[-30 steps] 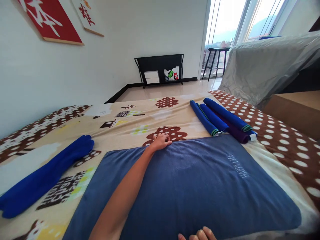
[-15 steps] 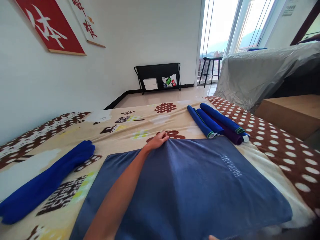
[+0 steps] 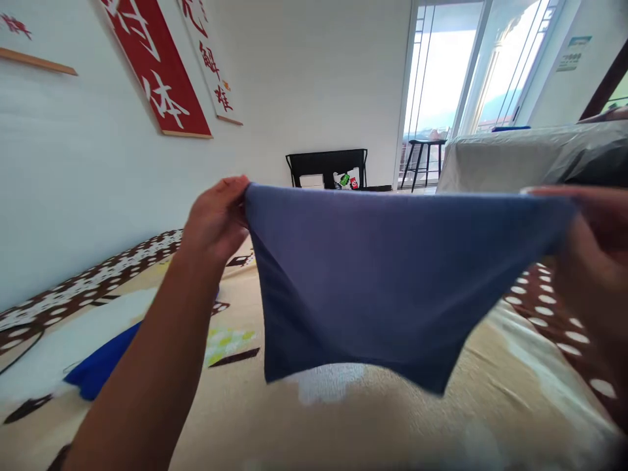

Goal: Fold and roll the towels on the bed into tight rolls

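Note:
A blue-grey towel [image 3: 383, 281] hangs in the air above the bed, its top edge stretched nearly level between my two hands. My left hand [image 3: 218, 216] pinches the towel's upper left corner. At the upper right corner my right hand [image 3: 596, 242] grips the cloth, smeared by motion and partly cut off by the frame. The two lower corners dangle free. Behind my left forearm lies a bright blue cloth [image 3: 105, 360], mostly covered by the arm.
A patterned blanket [image 3: 373, 425] in cream with brown dotted borders covers the bed. Beyond it stand a black rack [image 3: 326, 159], a dark stool [image 3: 426, 145] and a plastic-covered piece of furniture [image 3: 515, 157]. Scrolls [image 3: 161, 72] hang on the left wall.
The towel has been lifted off the bed and now hangs folded over between both hands. My right hand has come up into view. The rolled cloths at right are now hidden.

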Tool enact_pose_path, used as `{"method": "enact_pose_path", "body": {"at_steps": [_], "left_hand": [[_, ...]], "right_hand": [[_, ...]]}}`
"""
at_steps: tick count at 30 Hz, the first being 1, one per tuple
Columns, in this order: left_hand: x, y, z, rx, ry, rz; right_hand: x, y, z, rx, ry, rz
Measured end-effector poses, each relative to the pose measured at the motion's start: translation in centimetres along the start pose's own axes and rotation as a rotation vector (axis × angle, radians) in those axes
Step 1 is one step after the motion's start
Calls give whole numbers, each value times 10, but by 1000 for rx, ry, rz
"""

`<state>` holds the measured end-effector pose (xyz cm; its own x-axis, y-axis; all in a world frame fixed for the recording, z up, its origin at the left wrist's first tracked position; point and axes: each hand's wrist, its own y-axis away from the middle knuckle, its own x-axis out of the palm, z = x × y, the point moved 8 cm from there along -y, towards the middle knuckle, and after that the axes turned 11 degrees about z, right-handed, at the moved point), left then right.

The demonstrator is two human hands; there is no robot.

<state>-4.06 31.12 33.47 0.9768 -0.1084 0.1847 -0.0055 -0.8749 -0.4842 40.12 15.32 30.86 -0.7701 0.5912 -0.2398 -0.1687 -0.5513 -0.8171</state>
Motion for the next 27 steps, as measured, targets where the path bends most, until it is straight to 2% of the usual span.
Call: {"method": "enact_pose_path", "body": {"at_steps": [2,4,8,12,17,20,23,25,27], "left_hand": [[-4,6,-26,60,-73,-19],[-7,12,-45,91,-161,-12],[-22,21,-61,87,-264,-16],[-35,19,-49,45,-239,-5],[-56,1,6,-81,-148,-81],[-64,-17,29,-133,-134,-132],[-62,-36,21,-84,-133,-127],[-55,-41,2,30,-158,-95],[-50,-31,-17,195,-232,-83]], "right_hand": [[10,-34,5,29,24,0],[24,-60,4,1,-29,68],[49,-92,-23,-4,-257,191],[81,-106,-57,109,-337,274],[146,-99,-90,333,-571,509],[175,-105,-104,433,-633,548],[181,-125,-107,457,-639,489],[174,-137,-100,433,-645,445],[163,-138,-89,383,-661,442]]}}
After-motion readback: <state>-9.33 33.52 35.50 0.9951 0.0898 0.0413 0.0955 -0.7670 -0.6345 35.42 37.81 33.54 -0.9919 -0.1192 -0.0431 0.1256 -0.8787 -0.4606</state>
